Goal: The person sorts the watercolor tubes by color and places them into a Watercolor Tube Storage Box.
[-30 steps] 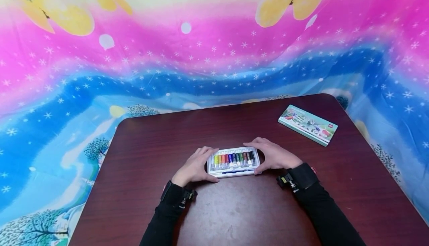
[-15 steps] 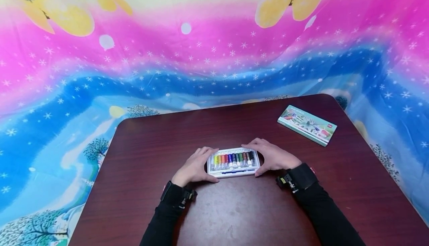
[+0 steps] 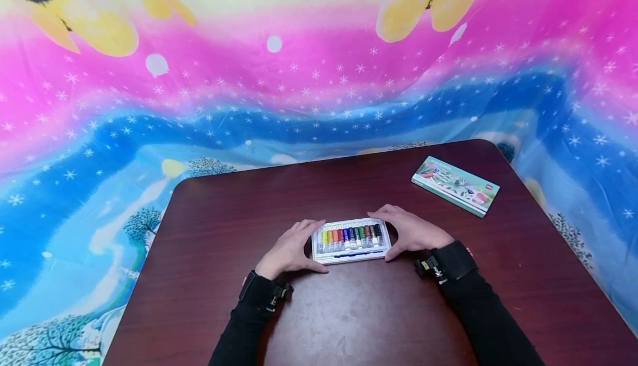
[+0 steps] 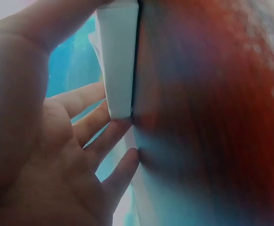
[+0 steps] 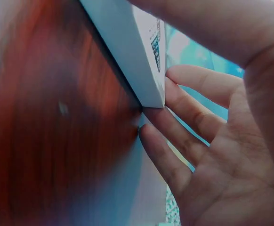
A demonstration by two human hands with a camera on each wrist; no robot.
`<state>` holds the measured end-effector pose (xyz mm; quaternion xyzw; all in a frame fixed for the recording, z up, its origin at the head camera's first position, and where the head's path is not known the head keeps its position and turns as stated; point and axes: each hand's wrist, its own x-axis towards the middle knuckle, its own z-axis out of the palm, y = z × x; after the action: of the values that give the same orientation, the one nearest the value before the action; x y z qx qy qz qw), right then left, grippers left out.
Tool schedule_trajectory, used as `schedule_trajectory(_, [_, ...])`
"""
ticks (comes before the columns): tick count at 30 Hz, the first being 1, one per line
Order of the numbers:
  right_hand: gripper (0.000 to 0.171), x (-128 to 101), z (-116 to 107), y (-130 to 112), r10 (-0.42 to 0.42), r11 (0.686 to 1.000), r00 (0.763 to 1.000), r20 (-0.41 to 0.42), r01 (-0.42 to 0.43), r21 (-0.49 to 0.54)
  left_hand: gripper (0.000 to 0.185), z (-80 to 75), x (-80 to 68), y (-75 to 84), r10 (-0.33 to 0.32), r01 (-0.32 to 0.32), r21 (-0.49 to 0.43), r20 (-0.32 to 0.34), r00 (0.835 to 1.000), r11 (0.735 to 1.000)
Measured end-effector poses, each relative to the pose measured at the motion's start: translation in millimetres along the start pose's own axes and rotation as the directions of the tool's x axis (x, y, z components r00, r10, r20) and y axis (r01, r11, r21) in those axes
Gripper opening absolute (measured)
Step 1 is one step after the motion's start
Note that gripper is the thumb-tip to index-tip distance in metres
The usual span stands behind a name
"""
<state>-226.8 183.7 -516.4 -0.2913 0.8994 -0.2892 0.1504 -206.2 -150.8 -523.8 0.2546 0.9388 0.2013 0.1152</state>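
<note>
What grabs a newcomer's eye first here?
The white tray of paint tubes, a rainbow row at the middle of the dark wooden table, held between the left hand and right hand at its two ends. Behind it hangs a loud pink-and-blue starry backdrop cloth; a green box lies at the table's far right.

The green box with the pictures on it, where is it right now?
In the head view the green box lies flat near the far right corner of the dark table, apart from the paint tray and beyond the right hand.
</note>
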Motion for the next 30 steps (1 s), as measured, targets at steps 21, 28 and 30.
schedule_trajectory(21, [0.099, -4.7, -2.8, -12.0, 0.031, 0.998, 1.0, 0.003, -0.031, -0.059, 0.106, -0.3, 0.2, -2.6, 0.003, -0.002, 0.033, -0.024, 1.0, 0.999])
schedule_trajectory(28, [0.086, -5.7, -4.0, -27.3, 0.078, 0.994, 0.996, 0.043, -0.074, -0.08, 0.1, -0.3, 2.3, -3.7, 0.0, 0.0, 0.013, -0.029, 1.0, 1.0])
schedule_trajectory(30, [0.076, -5.3, -3.8, -27.9, 0.076, 0.995, 0.996, 0.052, -0.072, -0.064, 0.095, 0.1, 4.0, -3.2, -0.002, 0.003, 0.016, -0.037, 0.999, 1.0])
